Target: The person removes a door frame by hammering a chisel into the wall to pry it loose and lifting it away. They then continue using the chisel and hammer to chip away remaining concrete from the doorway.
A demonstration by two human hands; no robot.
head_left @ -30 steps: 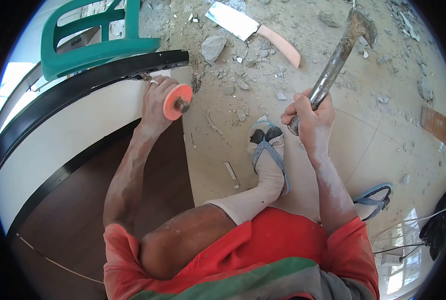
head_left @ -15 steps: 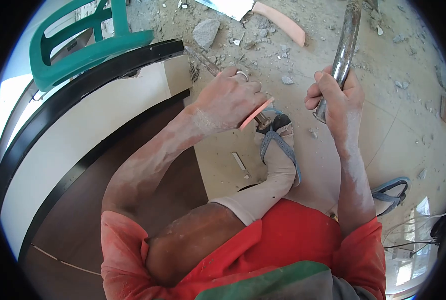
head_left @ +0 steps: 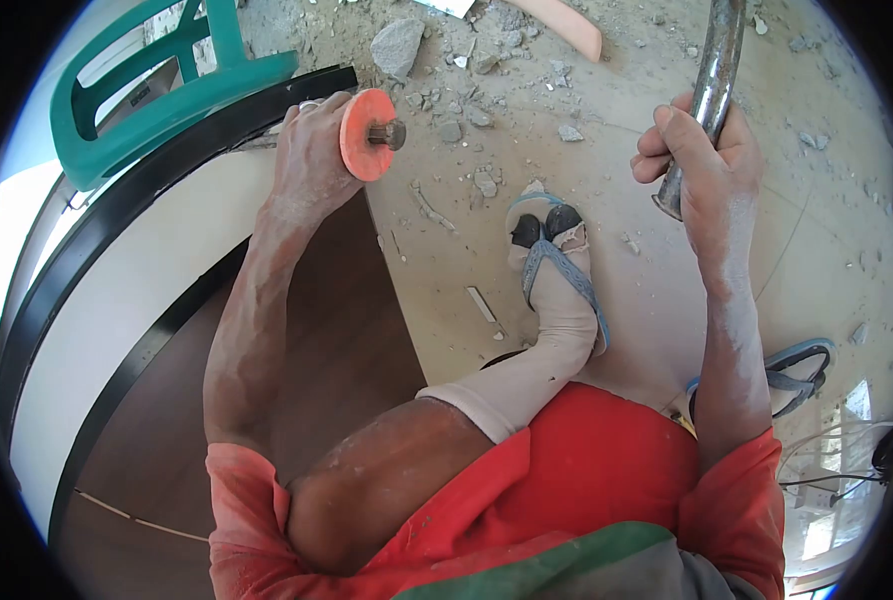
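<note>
My left hand (head_left: pixel 311 155) is closed around a chisel (head_left: pixel 394 134) with a round orange hand guard (head_left: pixel 357 150). Its struck end points right, and its other end, mostly hidden by the hand, lies along the black-edged panel (head_left: pixel 156 210). On the right, my right hand (head_left: pixel 711 170) grips a worn metal tubular handle (head_left: pixel 718 70) near its flared lower end. The handle runs up out of the frame, so whatever sits at its top is not visible.
A green plastic chair (head_left: pixel 171 120) stands at upper left. Stone chunks (head_left: pixel 397 48) and rubble litter the dusty tiled floor, beside a peach-coloured curved handle (head_left: pixel 566 25). My sandalled foot (head_left: pixel 556 270) is in the middle. Cables (head_left: pixel 831 480) lie at lower right.
My left hand has moved left and up with the chisel, from above the foot to the panel's edge, turning the guard towards me. My right hand has shifted slightly right with the metal handle.
</note>
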